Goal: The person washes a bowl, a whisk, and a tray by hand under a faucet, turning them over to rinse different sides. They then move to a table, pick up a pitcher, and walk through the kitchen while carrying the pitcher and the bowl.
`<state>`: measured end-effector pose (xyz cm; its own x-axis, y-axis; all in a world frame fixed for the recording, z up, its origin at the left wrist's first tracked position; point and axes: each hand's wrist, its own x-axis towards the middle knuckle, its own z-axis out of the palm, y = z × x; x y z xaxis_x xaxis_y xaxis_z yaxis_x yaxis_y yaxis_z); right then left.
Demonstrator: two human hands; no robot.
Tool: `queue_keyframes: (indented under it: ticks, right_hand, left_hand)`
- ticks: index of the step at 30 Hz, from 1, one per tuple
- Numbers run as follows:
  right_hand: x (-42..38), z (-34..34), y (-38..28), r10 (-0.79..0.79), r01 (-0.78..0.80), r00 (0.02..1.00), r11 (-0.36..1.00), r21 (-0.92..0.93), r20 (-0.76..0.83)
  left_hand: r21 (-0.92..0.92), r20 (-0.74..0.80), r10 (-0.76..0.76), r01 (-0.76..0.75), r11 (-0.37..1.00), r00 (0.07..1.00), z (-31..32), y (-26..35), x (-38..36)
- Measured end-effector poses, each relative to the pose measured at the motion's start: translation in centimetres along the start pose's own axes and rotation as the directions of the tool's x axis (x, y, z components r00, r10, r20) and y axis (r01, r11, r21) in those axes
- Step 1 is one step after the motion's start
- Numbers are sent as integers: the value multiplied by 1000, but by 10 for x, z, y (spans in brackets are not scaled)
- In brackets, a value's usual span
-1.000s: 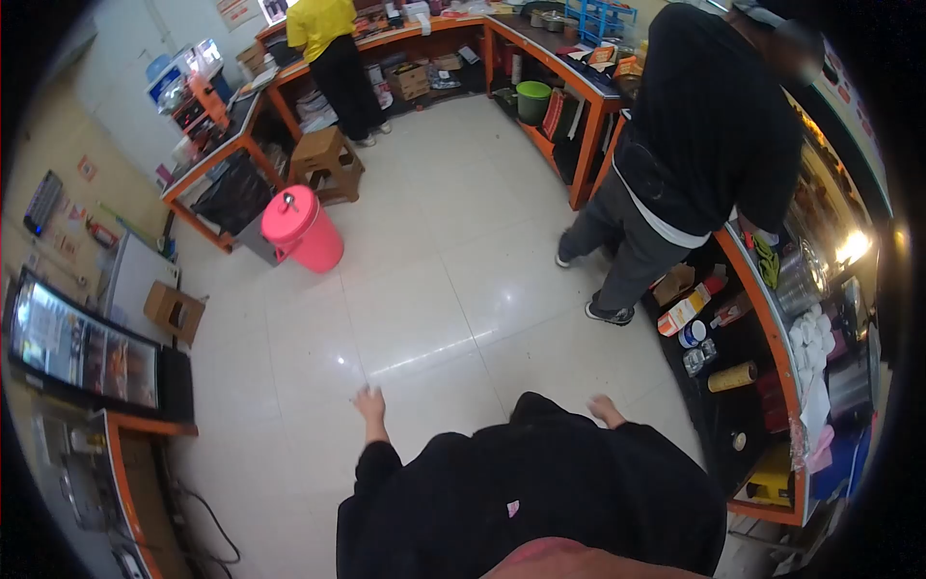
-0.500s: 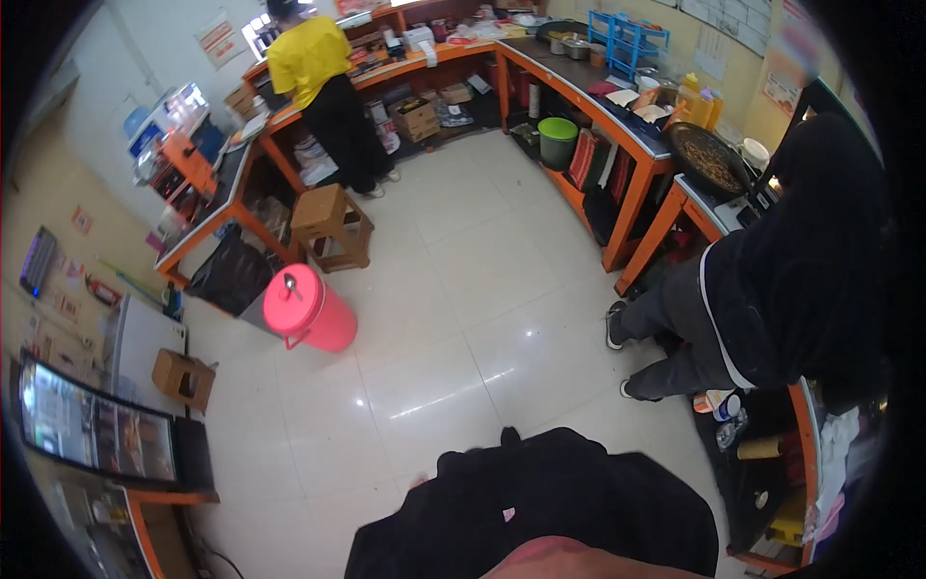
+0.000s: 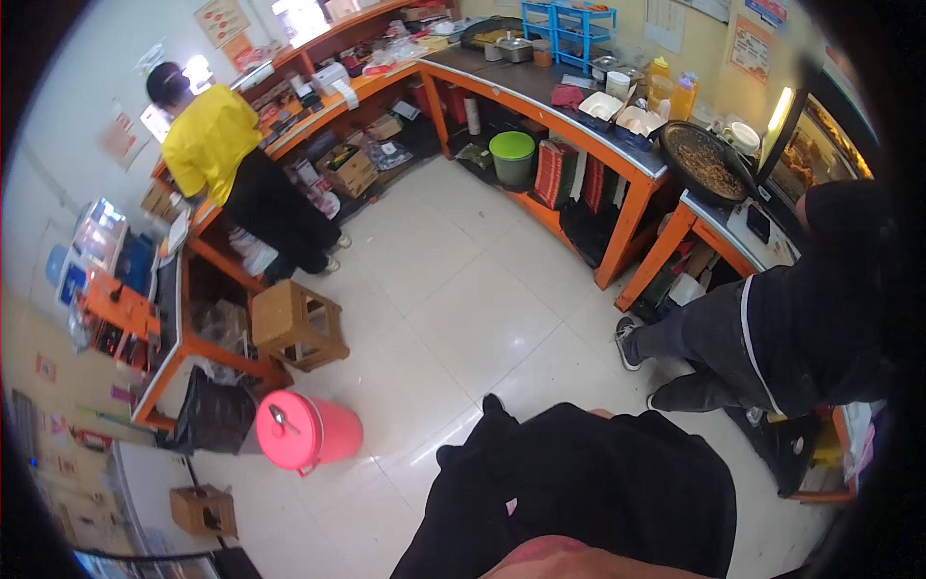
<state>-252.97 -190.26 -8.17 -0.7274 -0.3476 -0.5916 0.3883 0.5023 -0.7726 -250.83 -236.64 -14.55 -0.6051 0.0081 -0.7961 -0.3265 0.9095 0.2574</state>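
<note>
Neither of my hands shows clearly; my own dark clothing fills the bottom middle of the view. A small sliver of skin peeks out at its upper edge, too little to make out. One dark shoe tip pokes out ahead over the tiled floor. To the left of me stands a pink lidded bucket with a metal spoon lying on its lid. On the right counter is a large black pan of brown food, beside two open white food boxes.
A co-worker in a yellow shirt stands at the back-left counter. Another person in dark clothes stands close on my right. A brown stool, a black bin bag and a green-lidded bucket stand around the floor.
My view has turned right and moved forward. The pink bucket and stool now appear lower, and the right counter's boxes and pan show more fully. The person on the right has leaned away.
</note>
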Motion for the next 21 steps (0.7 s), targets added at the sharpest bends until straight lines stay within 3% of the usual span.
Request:
queue_keyframes:
  ticks: [1, 2, 3, 6, 9, 10, 12, 14, 15, 17, 18, 20, 21]
  right_hand:
    - [41, -9, 12, 123, -154, 985, 941, 301, 120]
    - [87, -16, 40, 205, -339, 938, 715, 611, 280]
    - [130, -24, 67, 223, -528, 849, 367, 766, 479]
    - [79, -84, -84, 296, -488, 871, 441, 753, 392]
    - [62, -93, -125, 252, -409, 905, 735, 540, 342]
    - [74, -78, -106, 277, -358, 933, 643, 677, 230]
    - [92, -72, -100, 338, -275, 938, 591, 758, 77]
    - [118, -81, -101, 412, -158, 899, 625, 765, -150]
    - [134, -86, -106, 429, -73, 848, 678, 732, -312]
    - [169, -105, -123, 417, 78, 675, 780, 621, -609]
    - [184, -116, -130, 393, 103, 632, 812, 574, -668]
    - [209, -145, -143, 358, 96, 570, 865, 492, -740]
    - [224, -168, -149, 321, 84, 544, 899, 431, -775]
  left_hand:
    - [47, 4, 66, -66, 997, 998, -37, 15, 28]
    - [97, 2, 130, -129, 987, 992, -76, 32, 56]
    - [150, 0, 190, -188, 971, 982, -117, 48, 85]
    - [264, -272, 304, -233, 936, 913, -263, 94, 179]
    - [28, -640, 274, -334, 942, 718, -397, 150, 238]
    - [38, -760, 291, -407, 913, 581, -427, 175, 246]
    - [-146, -734, 212, -455, 878, 645, -464, 236, 249]
    - [-121, -672, 370, -587, 800, 642, -460, 277, 288]
    - [-154, -570, 380, -549, 822, 728, -455, 302, 285]
    - [-242, -403, 443, -560, 792, 801, -423, 328, 306]
    - [-228, -308, 467, -541, 810, 829, -400, 328, 327]
    - [85, -31, 500, -496, 864, 865, -364, 316, 350]
    - [104, 94, 494, -502, 859, 865, -351, 298, 354]
